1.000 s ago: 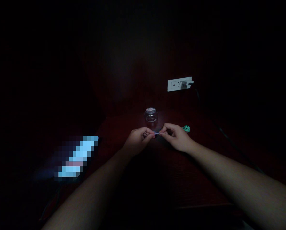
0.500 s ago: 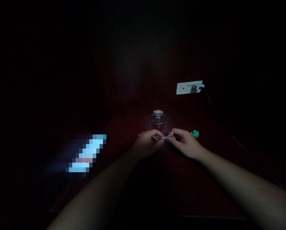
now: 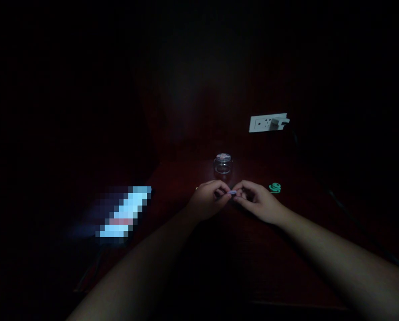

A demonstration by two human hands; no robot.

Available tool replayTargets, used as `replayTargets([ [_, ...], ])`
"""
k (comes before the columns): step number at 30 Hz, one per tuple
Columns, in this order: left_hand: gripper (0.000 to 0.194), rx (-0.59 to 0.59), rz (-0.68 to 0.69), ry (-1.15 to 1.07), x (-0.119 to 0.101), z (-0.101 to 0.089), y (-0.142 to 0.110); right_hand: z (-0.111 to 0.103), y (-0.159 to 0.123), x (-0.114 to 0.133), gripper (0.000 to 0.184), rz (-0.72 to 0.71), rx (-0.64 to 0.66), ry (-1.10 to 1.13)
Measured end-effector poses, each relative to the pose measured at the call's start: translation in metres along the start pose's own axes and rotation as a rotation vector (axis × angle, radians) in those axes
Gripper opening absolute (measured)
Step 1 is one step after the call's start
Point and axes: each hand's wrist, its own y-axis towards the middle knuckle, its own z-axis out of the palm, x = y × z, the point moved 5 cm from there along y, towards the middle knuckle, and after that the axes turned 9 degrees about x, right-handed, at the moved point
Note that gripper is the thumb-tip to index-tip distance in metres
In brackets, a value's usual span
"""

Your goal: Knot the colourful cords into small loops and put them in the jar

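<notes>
My left hand (image 3: pixel 210 199) and my right hand (image 3: pixel 257 201) meet over a dark red table. Between their fingertips is a small pale purple piece (image 3: pixel 232 192), too small and dim to name. The left thumb and forefinger pinch one end of it, and the right fingertips close on the other end. Just beyond the hands stands a clear glass jar (image 3: pixel 223 166) with a patterned lid on top. To the right of my right hand lies a coiled green strand (image 3: pixel 275 187).
A bright, blurred-out screen (image 3: pixel 126 214) is at the left, beside my left forearm. On the back wall is a white socket panel (image 3: pixel 268 122) with a plug in it. A thin dark cable (image 3: pixel 363 227) runs along the right. The room is very dark.
The view has shifted slightly, so jar, socket and green strand appear a little further right. Both hands keep their pinch on the purple piece, which shows at a slightly different angle.
</notes>
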Motion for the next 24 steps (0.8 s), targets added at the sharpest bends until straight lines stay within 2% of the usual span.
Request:
replayTargets([
  [8,0.012,0.007,-0.028,-0.007,0.0001,0.0011,-0.0002,0.0004,-0.0002,0.0008,0.015,0.012,0.014,-0.007],
  [13,0.01,0.029,-0.017,-0.098,-0.0007,0.003,-0.0008,0.0009,0.0,0.0004,0.017,0.028,0.015,0.005],
  [18,0.008,0.102,-0.001,-0.215,-0.0029,0.0073,-0.001,-0.0006,0.001,-0.0007,0.016,0.026,-0.024,-0.023],
  [24,0.011,0.118,0.0,-0.24,-0.002,0.0091,-0.0014,-0.0007,0.0014,-0.0014,0.015,0.036,-0.029,-0.054],
])
